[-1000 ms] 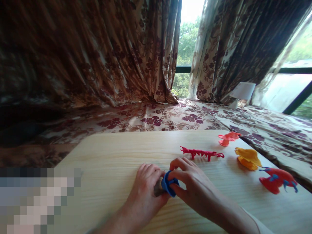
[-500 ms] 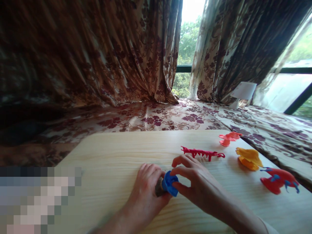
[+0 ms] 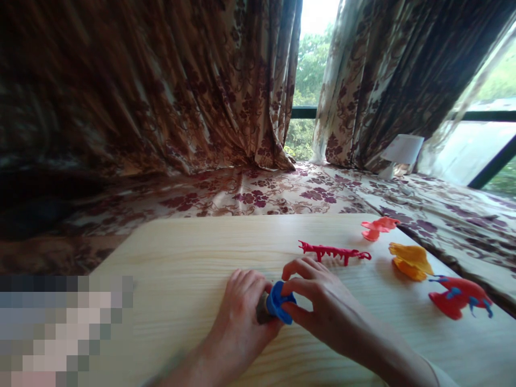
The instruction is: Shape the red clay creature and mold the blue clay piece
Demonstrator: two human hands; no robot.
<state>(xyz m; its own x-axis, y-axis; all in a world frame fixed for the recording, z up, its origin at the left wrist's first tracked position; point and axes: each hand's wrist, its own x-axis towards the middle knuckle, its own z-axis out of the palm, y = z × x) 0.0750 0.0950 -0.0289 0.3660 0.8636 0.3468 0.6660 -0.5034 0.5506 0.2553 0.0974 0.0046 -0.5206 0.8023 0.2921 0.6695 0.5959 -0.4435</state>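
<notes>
My left hand [image 3: 242, 312] wraps round a dark grey-brown stub [image 3: 263, 309], most of it hidden by the fingers. On the stub's right end sits a blue clay piece [image 3: 284, 313], shaped like a flared, folded cup. My right hand [image 3: 318, 295] pinches the edge of the blue clay between thumb and index finger, its other fingers curled above. Just beyond that hand lies a crimson clay figure [image 3: 332, 251], long and spiky with a looped end.
Along the table's right side stand a coral clay figure [image 3: 379, 228], an orange-yellow one [image 3: 413, 263] and a red one with blue strips [image 3: 461, 298]. Behind the pale wooden table [image 3: 193, 242] are flowered cloth [image 3: 253, 196] and a small white lamp [image 3: 403, 149].
The blue clay's rim has turned slightly under my right fingertips and looks a bit more flared. Both hands keep nearly the same place.
</notes>
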